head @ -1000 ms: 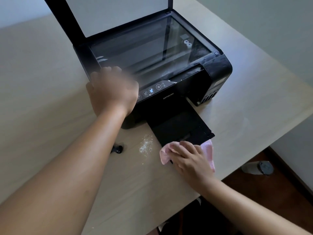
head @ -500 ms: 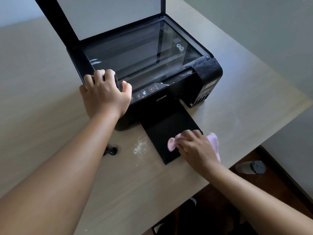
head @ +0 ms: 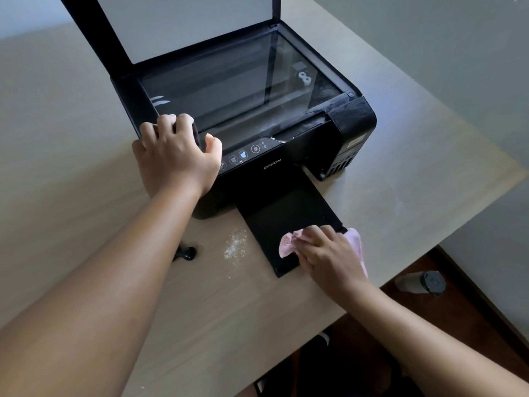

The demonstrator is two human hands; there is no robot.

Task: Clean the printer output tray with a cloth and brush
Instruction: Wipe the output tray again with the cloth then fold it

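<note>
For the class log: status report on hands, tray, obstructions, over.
Left hand grips printer front corner. Right hand holds pink cloth on output tray. White dust beside tray, on table.

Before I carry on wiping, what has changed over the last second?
The right hand slid the pink cloth from the output tray's outer lip up onto its surface, near the right corner. The left hand, blurred in motion a second ago, has settled gripping the printer's front left corner. Unchanged: the scanner lid up, the white powder and small black object on the table.
</note>
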